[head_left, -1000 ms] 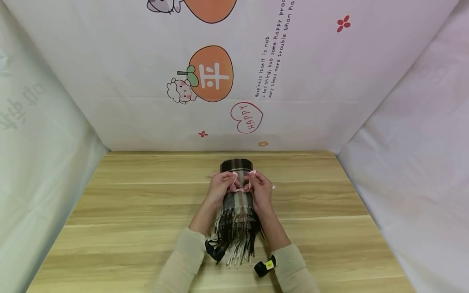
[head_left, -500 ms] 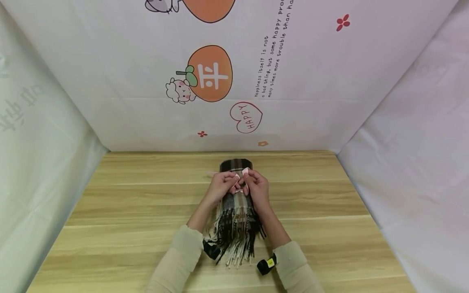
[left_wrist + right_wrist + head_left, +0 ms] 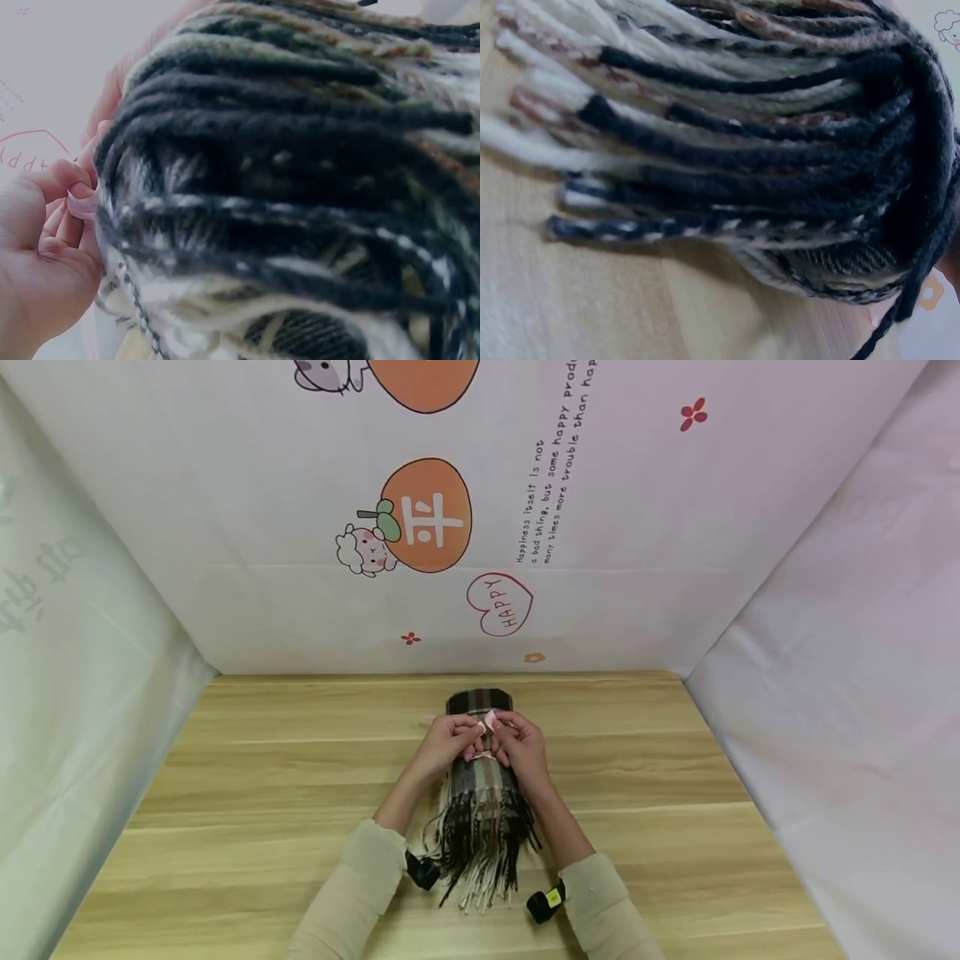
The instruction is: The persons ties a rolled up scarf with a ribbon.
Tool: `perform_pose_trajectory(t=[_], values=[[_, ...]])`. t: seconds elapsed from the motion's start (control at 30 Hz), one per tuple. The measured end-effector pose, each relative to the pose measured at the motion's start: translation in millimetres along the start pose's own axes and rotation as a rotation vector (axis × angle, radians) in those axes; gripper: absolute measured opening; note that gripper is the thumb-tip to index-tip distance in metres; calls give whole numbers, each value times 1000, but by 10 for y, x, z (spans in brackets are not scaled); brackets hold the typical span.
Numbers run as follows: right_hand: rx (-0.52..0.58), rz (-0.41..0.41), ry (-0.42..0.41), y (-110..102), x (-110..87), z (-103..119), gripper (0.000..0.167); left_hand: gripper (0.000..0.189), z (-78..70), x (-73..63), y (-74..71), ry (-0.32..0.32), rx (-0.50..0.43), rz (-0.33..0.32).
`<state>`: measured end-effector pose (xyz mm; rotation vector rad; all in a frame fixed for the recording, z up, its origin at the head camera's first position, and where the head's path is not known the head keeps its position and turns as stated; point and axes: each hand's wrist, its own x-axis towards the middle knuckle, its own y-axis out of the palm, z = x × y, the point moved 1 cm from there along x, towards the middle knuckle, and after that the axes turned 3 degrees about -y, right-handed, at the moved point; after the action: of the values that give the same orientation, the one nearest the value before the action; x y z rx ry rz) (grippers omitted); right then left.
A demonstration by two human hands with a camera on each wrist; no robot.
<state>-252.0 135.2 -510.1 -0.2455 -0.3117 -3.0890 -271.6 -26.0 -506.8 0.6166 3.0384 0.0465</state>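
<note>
A rolled plaid scarf in black, grey, brown and cream lies lengthwise on the table, its fringe spread toward me. Round its middle runs a pale pink ribbon. My left hand pinches one part of the ribbon above the scarf, and my right hand pinches another part, the fingertips of both close together. In the left wrist view, a loop of pink ribbon shows between the fingers of the left hand. Thick fringe strands fill most of the right wrist view and hide the right fingers.
The wooden table runs back to a white printed backdrop, with white sheets at both sides. A black wrist camera hangs by the right sleeve, and another black wrist camera is beside the fringe at left.
My hands have drawn closer together over the scarf, bringing the two pinched parts of ribbon nearly to meet. The scarf stays in place; the head view has shifted slightly.
</note>
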Motion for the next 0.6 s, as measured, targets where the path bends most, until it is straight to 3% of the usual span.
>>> perform_pose_trajectory(t=[0.6], values=[[-33,93,3,-30,9,-38,27,24,8,-13,-49,12,38,51]])
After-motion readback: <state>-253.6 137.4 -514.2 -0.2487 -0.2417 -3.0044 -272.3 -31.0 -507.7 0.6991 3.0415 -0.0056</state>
